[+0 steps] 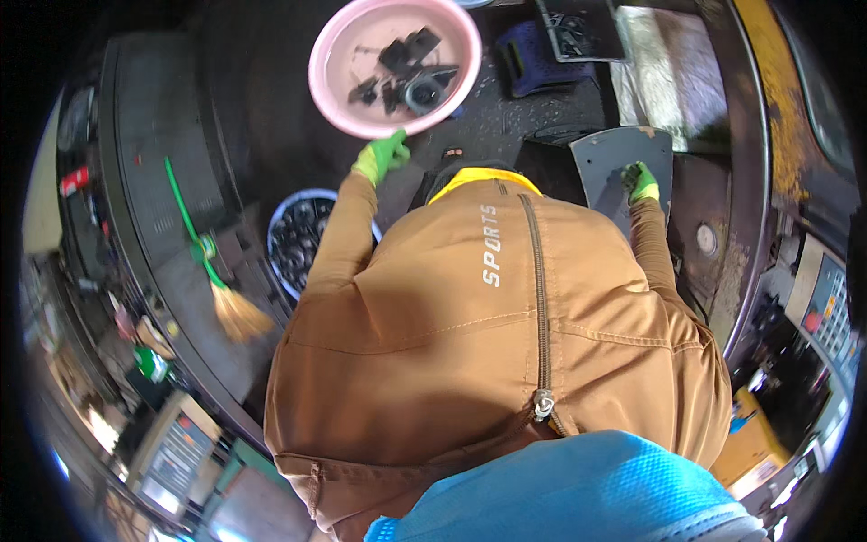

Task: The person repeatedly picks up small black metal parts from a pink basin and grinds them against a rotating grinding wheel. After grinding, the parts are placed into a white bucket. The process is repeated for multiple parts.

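My left hand (384, 159), in a green glove, is at the near rim of a pink basin (327, 90), its fingers partly spread with nothing visible in them. Whether the fingertips touch the rim, I cannot tell. Inside the basin lie several dark parts (411, 50) and a dark ring-shaped piece (424, 92). My right hand (640, 182), also gloved in green, is over a grey panel (614, 149) with its fingers curled. Something dark and speckled shows at those fingers; it may be a small part or dirt on the glove.
Beside my left forearm stands a blue-rimmed tub (302, 230) of dark pieces. A green-handled broom (237, 307) leans at the left. Far right are a purple-blue crate (537, 63), a black bin (582, 36) and a white sack (673, 77). Machine control panels (826, 303) flank me.
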`<state>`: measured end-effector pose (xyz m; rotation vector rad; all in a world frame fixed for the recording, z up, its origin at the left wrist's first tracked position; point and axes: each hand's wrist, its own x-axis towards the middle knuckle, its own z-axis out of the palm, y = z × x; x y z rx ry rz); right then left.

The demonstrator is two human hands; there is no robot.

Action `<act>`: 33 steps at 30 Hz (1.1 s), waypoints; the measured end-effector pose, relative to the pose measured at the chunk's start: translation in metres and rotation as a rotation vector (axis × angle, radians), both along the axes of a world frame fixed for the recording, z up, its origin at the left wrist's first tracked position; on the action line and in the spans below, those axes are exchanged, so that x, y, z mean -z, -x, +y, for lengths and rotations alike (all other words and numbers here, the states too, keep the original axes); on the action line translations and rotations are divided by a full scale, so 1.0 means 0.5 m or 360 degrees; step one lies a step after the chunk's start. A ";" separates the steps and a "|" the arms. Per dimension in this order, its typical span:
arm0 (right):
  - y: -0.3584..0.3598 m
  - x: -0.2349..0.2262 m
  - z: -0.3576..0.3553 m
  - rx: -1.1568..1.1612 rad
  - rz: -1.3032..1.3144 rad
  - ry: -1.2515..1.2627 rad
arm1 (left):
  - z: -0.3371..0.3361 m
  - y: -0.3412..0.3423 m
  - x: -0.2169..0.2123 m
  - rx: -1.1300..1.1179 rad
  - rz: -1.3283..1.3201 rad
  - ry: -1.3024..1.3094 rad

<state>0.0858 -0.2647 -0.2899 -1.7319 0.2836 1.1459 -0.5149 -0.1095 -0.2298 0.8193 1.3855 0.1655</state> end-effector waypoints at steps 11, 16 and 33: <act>0.038 -0.093 -0.070 0.0860 -0.0193 -0.0268 | 0.033 -0.044 -0.004 0.1580 0.0529 -0.0250; -0.251 -0.382 0.008 0.1335 -0.1352 -0.0638 | 0.198 -0.069 0.028 0.1718 0.0533 -0.0203; -0.587 -0.868 0.006 0.1354 -0.1808 -0.0492 | 0.452 -0.218 0.110 0.1865 0.0568 -0.0039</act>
